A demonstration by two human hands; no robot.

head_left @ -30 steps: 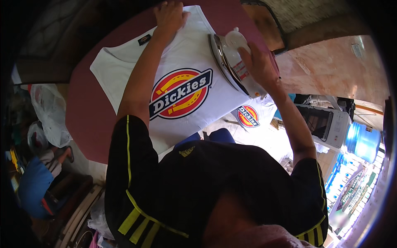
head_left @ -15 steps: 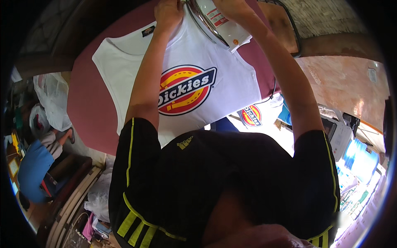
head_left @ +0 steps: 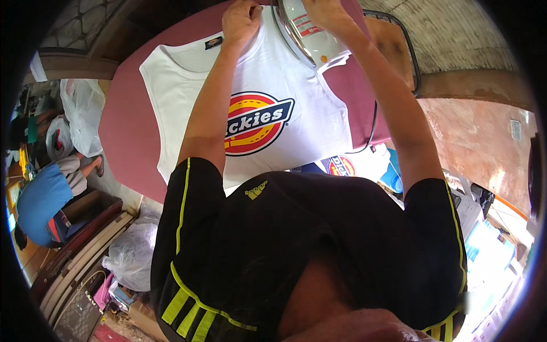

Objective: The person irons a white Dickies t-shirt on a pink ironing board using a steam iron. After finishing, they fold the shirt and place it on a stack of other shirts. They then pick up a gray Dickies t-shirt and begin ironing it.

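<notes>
A white sleeveless top [head_left: 188, 102] with a red, yellow and navy printed emblem lies spread on a maroon-covered ironing board [head_left: 128, 119]. At the far end, my left hand [head_left: 241, 24] is closed on the shoulder strap of the top, fingers curled over the fabric. My right hand [head_left: 329, 16] grips a white iron [head_left: 319, 43] with a shiny metal rim; its handle is mostly hidden by the hand and the upper picture edge. The iron rests on the other shoulder side of the top, to the right of my left hand.
A dark cord [head_left: 373, 128] hangs off the board's right side. Another white printed garment [head_left: 364, 162] lies below the board edge. Plastic bags [head_left: 82, 117] are at the left, near a person in a blue shirt [head_left: 40, 199]. A black wire frame [head_left: 413, 54] stands beyond the iron.
The view has shifted slightly, so the board and my left hand appear a little lower and further right. Both hands keep their places, on the strap and on the iron.
</notes>
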